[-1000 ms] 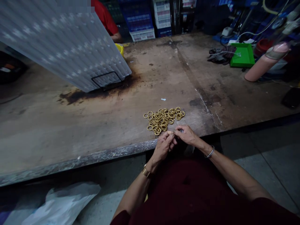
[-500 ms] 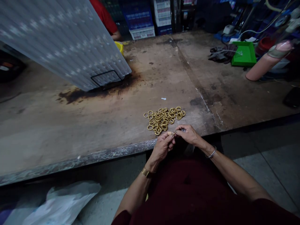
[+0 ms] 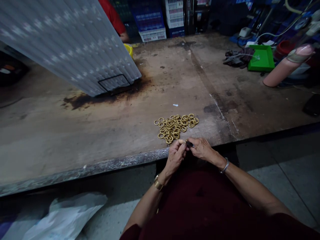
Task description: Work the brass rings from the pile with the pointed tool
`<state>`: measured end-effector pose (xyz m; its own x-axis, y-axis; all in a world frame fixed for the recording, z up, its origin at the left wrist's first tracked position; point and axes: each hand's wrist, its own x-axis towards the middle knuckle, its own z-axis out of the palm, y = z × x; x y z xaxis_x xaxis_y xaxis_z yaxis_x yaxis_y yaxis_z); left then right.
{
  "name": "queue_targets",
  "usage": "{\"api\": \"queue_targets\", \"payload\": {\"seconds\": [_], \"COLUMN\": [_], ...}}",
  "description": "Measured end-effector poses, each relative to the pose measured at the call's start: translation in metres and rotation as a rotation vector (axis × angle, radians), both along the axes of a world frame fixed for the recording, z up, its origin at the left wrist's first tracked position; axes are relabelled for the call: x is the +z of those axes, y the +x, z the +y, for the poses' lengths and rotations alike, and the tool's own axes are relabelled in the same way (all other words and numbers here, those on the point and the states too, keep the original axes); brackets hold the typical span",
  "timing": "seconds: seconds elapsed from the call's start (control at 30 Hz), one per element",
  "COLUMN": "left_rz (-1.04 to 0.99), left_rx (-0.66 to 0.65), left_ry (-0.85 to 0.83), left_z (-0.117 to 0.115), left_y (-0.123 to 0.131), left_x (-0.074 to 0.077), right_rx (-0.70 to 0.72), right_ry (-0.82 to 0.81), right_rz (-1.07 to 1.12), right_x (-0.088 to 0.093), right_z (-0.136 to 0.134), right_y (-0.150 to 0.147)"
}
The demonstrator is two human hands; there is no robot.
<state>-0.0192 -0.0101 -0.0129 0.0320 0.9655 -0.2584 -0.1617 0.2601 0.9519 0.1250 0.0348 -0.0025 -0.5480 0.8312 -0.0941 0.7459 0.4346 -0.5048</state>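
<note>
We find L hand (image 3: 176, 154) fingers pinched tog. on a small brass pc. (image 3: 186, 141), part-hidden; R hand (image 3: 202, 148) fingers clamped on a dark tool (image 3: 189, 144) beside it. Brass rings (image 3: 170, 124) heaped just beyond fingers on surface (image 3: 112, 133). Step, we judge: tool work on pc.; next needs firm L pinch.

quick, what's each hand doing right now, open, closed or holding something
Left hand: closed, fingertips pinched; what it grips, if anything, is too small to tell.
Right hand: closed, holding a small dark object.
</note>
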Motion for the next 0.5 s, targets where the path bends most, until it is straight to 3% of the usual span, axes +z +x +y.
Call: {"api": "queue_targets", "payload": {"seconds": [0.23,0.4,0.5], "left_rz": [0.029,-0.173,-0.316], "left_rx": [0.006,-0.079,-0.03], "left_ry": [0.006,-0.068,-0.095], "left_z": [-0.002,-0.012,-0.012], "left_y": [0.002,0.004,0.003], "left_x": [0.005,0.011,0.006], "right_rx": [0.011,-0.145,-0.209], "right_ry": [-0.08,0.016,0.066], "right_rz": [-0.179,-0.295,-0.26], "right_x": [0.008,0.001,-0.006], "right_z": [0.007,0.026,0.037], "right_y": [0.0,0.001,-0.004]}}
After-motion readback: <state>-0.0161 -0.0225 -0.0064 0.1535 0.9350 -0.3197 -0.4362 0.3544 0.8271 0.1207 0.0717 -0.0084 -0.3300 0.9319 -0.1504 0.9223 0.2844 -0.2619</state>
